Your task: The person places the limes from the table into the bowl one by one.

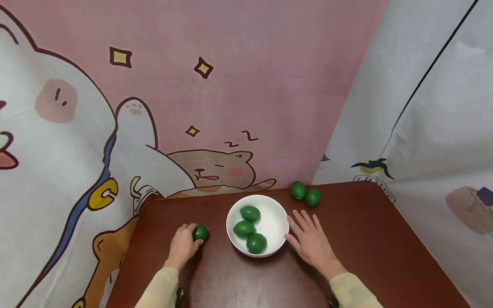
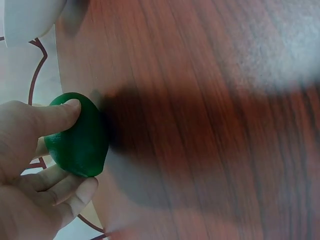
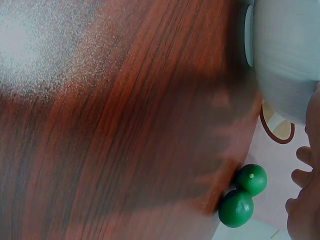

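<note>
On the left part of the table, my left hand grips a green lime; the left wrist view shows thumb and fingers around that lime. A white bowl stands right of it, with three limes inside. My right hand is at the bowl's right side with its fingers spread and nothing held. In the right wrist view, the fingers appear at the right edge, near the bowl; whether they touch it I cannot tell.
Two more limes sit side by side at the table's back edge, beyond the right hand. The dark red-brown table meets a cloth backdrop with cartoon animals behind it and at both sides.
</note>
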A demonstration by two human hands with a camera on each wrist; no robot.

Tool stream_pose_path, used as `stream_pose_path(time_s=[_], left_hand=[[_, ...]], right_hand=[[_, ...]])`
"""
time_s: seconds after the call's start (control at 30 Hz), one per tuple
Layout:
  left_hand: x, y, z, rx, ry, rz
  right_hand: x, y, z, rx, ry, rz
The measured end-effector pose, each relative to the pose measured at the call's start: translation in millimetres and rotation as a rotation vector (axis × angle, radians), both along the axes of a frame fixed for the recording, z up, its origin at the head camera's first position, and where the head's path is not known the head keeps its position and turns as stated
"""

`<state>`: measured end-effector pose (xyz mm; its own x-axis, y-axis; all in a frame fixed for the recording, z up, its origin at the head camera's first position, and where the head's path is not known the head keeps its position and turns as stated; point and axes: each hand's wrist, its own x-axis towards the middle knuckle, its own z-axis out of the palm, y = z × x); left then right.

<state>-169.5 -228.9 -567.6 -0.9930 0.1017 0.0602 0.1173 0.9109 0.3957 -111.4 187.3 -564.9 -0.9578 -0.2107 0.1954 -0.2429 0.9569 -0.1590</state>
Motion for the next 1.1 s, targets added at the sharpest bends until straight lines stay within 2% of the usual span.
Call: stream_pose_path(time_s=[0.27,0.7,0.93,1.1], left_hand=[[1.0,2.4,0.2,0.002,0.001,0.000],[2.7,0.9,-0.1,0.026,0.010,-0.012],[3.0,-0.2,-2.2,0.034,0.021,-0.013],[4.4,0.6,-2.2,0.043,0.045,-0.006]], right_hand=[[0.2,-1.2,2.4,-0.019,-0.009,-0.002],[0.7,-3.6,2.0,-0.034,0.066,0.020],[0.6,-3.5,2.8,-0.021,0.018,0.010],[0.5,-3.1,3.5,-0.015,0.024,0.014]])
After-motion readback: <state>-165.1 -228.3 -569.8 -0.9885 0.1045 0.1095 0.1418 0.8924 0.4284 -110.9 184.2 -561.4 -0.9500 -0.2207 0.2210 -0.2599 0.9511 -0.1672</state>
